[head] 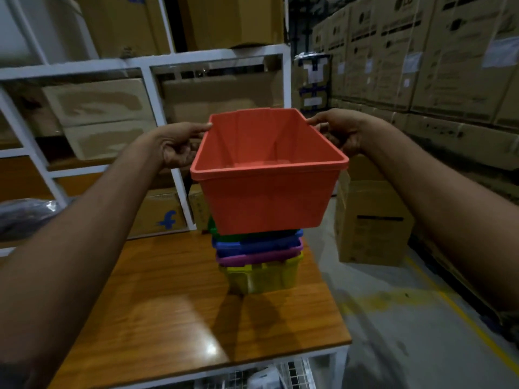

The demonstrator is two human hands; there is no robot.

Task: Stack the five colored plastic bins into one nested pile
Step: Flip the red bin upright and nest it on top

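Gripping opposite rims, the left hand (179, 147) and right hand (341, 133) hold an empty orange bin (266, 203). Green (214, 230), blue (252, 244), purple (252, 258) and yellow (261, 276) bins sit nested below.

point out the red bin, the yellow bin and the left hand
red bin (266, 203): head view, on its near outer wall
yellow bin (264, 279): head view, on its near side wall, bottom of the pile
left hand (179, 144): head view, on the back of the hand

We count 5 bins: 1 orange bin (266, 192) and 4 nested bins (258, 256), namely 1 green, 1 blue, 1 purple, 1 yellow.
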